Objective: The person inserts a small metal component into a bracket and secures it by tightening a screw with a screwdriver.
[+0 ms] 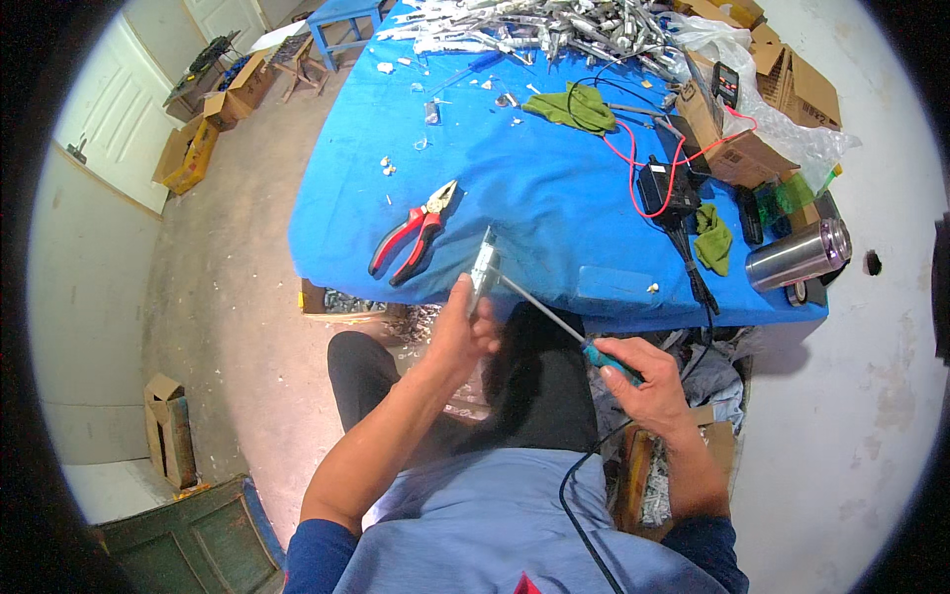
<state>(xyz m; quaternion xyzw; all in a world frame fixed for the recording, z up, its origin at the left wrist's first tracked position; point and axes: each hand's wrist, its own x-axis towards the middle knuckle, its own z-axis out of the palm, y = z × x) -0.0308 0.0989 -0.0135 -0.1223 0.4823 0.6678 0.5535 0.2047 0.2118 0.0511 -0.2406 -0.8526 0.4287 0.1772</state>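
Holding a slim silver piece [483,263] at its lower end with the left hand [463,335], upper end tilted away, at the front edge of the blue-covered surface [332,223]. Right grip: clamped on the teal handle of a screwdriver [544,311]; left grip: clamped on the piece. The tip meets the piece's side, or nearly; contact cannot be confirmed. Main risk, as judged: the tip skids off the narrow metal under a hard push and catches the left fingers, which sit just below. Second: the piece twists or springs loose, since only one end is held and no backing shows beneath it; a drop could reach the lap. Third: the black cable [568,492] passes the right hand [643,378] and crosses the shirt, so a snag might jerk the stroke. Minor: red-handled pliers [431,219] lie near the left hand, handles spread, and could be knocked.
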